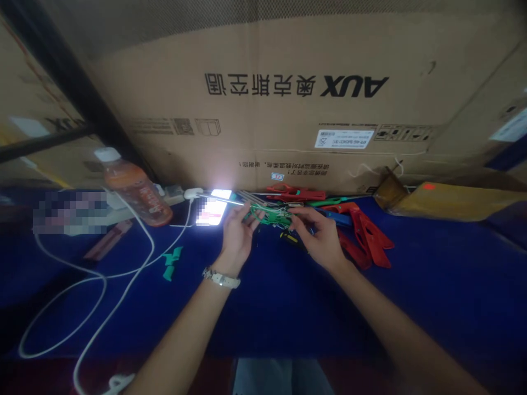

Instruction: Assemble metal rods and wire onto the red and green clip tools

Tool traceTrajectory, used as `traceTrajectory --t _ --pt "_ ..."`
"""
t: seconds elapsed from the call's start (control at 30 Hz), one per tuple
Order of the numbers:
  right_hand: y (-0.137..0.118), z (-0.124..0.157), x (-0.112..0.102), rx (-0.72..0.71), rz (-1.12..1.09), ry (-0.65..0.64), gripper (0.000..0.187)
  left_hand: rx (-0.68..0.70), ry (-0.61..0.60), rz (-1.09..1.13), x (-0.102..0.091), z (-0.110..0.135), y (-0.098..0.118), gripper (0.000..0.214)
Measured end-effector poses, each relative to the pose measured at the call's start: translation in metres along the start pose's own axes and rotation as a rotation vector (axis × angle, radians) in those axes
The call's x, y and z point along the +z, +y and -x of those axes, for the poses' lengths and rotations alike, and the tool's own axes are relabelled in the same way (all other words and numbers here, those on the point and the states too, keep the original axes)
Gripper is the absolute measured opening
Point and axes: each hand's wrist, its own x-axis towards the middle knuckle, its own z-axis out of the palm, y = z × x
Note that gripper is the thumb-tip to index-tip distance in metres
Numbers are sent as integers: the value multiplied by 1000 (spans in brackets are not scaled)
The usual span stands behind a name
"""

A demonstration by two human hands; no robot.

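Observation:
Between my hands is a bundle of green strands or parts with thin white wires (272,215); its exact kind is too blurred to tell. My left hand (237,238) is closed on the bundle's left end, and a thin metal rod (224,201) sticks out leftward past its fingertips. At the right end, my right hand (323,237) pinches the same bundle between thumb and fingers. Just beyond lie red plastic clamps (296,193) and a blue-handled item (341,218). A small yellow and black tool (289,237) rests below the bundle.
A lit phone (214,208) lies left of my hands. Further left are a drink bottle (134,189), a looping white cable (123,299) and green plastic pieces (171,263). Red clamps (366,236) and a yellow package (457,202) are at right. A large cardboard box (263,126) walls the back.

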Motion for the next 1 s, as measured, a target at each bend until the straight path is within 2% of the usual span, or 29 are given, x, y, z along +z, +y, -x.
traceTrajectory --t 0.2,0.33,0.53,1.0 --pt "1 7 -2 -18 178 31 22 -25 -20 -6 4 5 -1 25" --pt "1 6 -1 -43 201 85 23 -29 -24 13 7 8 -3 25" --pt "-2 5 2 -155 287 153 20 -21 -66 39 9 12 -3 26" --pt "0 6 0 -218 318 140 18 -26 -39 47 7 9 -3 26"
